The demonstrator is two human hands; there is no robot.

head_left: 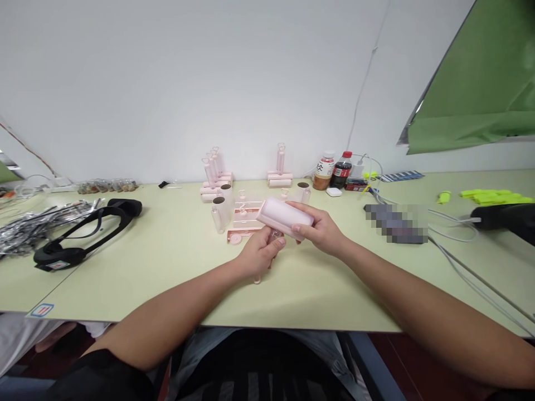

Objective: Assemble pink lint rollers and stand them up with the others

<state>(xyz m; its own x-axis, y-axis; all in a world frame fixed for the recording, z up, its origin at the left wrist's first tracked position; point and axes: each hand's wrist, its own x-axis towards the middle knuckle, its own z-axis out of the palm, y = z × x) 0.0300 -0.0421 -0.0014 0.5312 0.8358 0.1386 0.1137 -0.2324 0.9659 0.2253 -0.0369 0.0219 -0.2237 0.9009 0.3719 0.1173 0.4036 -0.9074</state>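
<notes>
A pale pink roller (286,214) is held above the table by my right hand (320,228), whose fingers wrap round its right end. Closed round the roller's handle, my left hand (259,252) is just below and left of it. A small ring end of the handle pokes out under the left hand. Behind both hands lie pink plastic parts (236,238), partly covered. Rolls with brown cores (225,195) stand to the left, and another roll (303,192) stands behind the right hand. Pink rollers with upright handles (211,177) are near the wall.
Two drink bottles (324,171) and a white case (333,192) stand at the back right. A black headset (87,239) and shiny packets (42,225) lie left. Cables, a pixelated dark object (395,224) and yellow-green items (495,197) are on the right.
</notes>
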